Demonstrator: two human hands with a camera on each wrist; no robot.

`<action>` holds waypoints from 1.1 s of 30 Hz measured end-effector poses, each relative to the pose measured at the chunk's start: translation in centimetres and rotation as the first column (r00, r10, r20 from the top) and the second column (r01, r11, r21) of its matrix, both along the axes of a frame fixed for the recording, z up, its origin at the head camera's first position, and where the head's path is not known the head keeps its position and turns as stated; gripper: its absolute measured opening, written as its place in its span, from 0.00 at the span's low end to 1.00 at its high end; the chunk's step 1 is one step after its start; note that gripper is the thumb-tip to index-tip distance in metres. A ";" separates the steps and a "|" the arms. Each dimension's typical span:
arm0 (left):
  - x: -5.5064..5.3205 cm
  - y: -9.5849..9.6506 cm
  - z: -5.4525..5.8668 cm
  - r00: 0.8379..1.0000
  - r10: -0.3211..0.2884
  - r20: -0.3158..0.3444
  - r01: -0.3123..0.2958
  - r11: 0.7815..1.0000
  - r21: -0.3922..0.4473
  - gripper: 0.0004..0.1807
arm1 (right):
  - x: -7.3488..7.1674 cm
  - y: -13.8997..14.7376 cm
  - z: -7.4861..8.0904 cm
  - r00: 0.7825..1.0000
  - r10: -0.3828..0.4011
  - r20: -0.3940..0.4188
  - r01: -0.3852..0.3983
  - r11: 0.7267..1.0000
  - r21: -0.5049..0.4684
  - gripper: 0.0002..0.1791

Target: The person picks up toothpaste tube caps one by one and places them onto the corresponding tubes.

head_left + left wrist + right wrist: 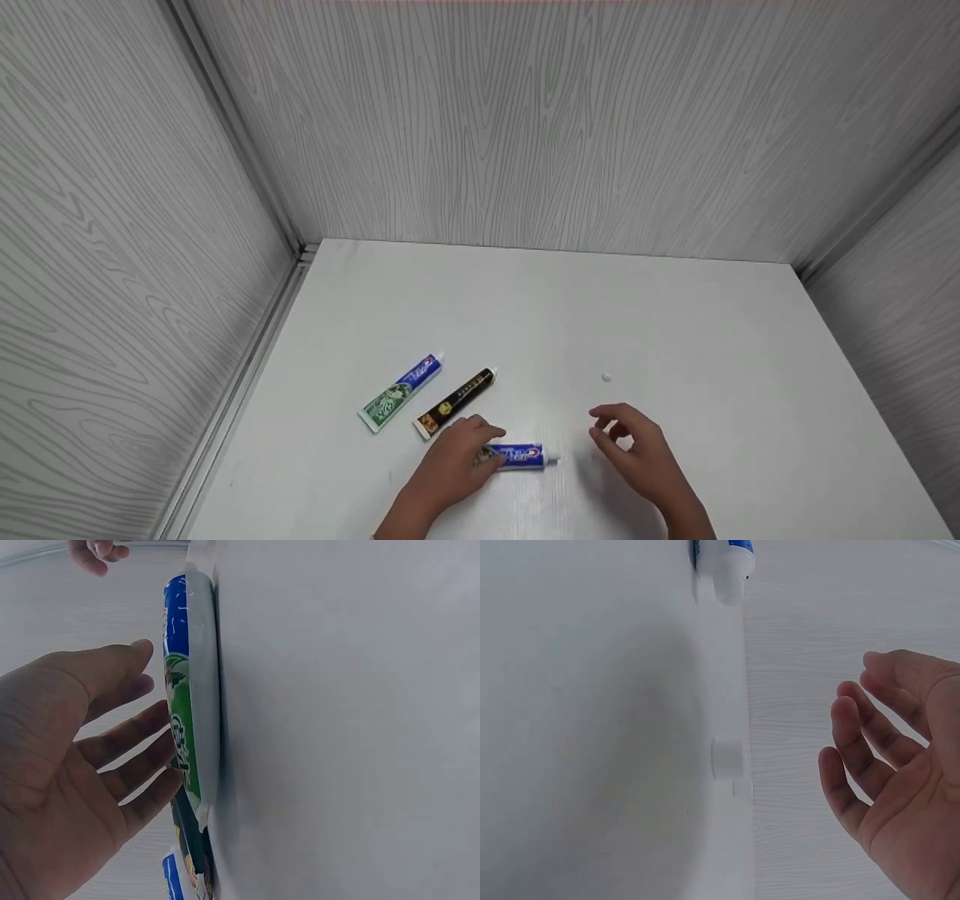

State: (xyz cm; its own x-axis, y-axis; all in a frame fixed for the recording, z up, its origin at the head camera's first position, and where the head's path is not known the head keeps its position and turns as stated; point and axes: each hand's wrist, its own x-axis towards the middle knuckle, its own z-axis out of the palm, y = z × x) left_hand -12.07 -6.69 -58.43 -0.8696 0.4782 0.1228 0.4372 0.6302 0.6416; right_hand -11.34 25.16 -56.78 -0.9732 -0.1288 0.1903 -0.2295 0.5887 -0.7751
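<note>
A blue-and-green toothpaste tube [520,456] lies flat near the table's front, its white tip pointing right. My left hand [452,463] is over its left end, thumb and fingers spread along it. In the left wrist view, the fingertips of that hand [82,750] come up to the tube [184,690]; whether they touch is hard to tell. My right hand [637,451] hovers right of the tube, fingers loosely bent, holding nothing. Beyond it lies a small white cap-like piece [606,377], also visible as a short white cylinder [728,759] in the right wrist view.
A black-and-gold tube [455,403] lies slantwise beyond the left hand. Left of it is another blue-and-green tube [401,392], roughly parallel. The white table [697,322] is bounded by grey wood-grain panels [510,127] at the back and both sides.
</note>
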 end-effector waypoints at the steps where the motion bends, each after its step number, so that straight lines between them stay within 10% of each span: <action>1: 0.0 -0.2 0.0 1.000 0.006 0.007 -0.006 1.000 0.007 0.18 | -0.1 0.0 -0.1 1.000 -0.013 -0.002 0.013 1.000 -0.005 0.17; 15: -1.3 -2.6 0.5 0.992 0.125 -0.018 -0.125 0.992 0.014 0.16 | -1.6 0.7 -0.6 0.976 -0.217 0.003 0.217 0.975 0.048 0.17; 33: -2.2 -4.8 0.4 0.976 0.216 -0.015 -0.215 0.975 0.058 0.18 | -5.7 2.8 -1.2 0.974 -0.215 0.073 0.208 0.974 0.088 0.19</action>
State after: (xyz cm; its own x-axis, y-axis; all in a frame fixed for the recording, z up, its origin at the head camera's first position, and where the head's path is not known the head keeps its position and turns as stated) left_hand -14.29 -11.53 -58.08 -0.9484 0.2717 0.1631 0.3086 0.6749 0.6702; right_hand -17.04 27.95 -57.94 -0.9919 0.0699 0.1064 -0.0311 0.6774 -0.7349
